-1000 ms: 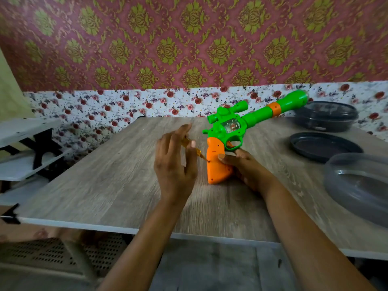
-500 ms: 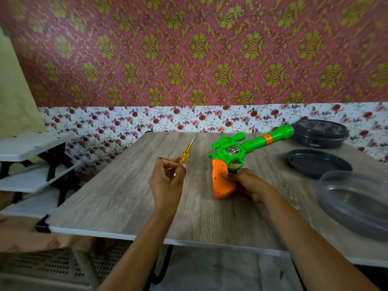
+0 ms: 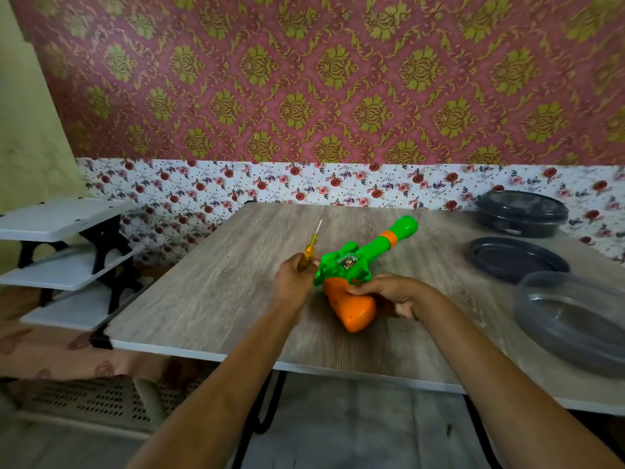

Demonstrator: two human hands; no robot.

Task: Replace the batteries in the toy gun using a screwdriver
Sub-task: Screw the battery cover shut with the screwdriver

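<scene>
Toy gun (image 3: pixel 358 269): bright green body and barrel, orange grip, orange band near the muzzle.
Screwdriver (image 3: pixel 310 247): clear yellow handle, pale metal shaft.
Table (image 3: pixel 209 292): grey wood grain, white edge.
Upper wall (image 3: pixel 304 79): dusty maroon with olive-gold damask medallions.
Lower wall band (image 3: pixel 270 184): white, scattered with red roses.
Left wall (image 3: pixel 30 130): pale yellow-green.
Shelves (image 3: pixel 57 214): white on black brackets.
Round container (image 3: pixel 521 214) and plate (image 3: pixel 517 258): black.
Bowl (image 3: pixel 571 319): smoky translucent grey.

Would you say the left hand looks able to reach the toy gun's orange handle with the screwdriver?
Probably yes: the left hand holds the screwdriver beside the toy gun, nothing between them, though its tip points away.
</scene>
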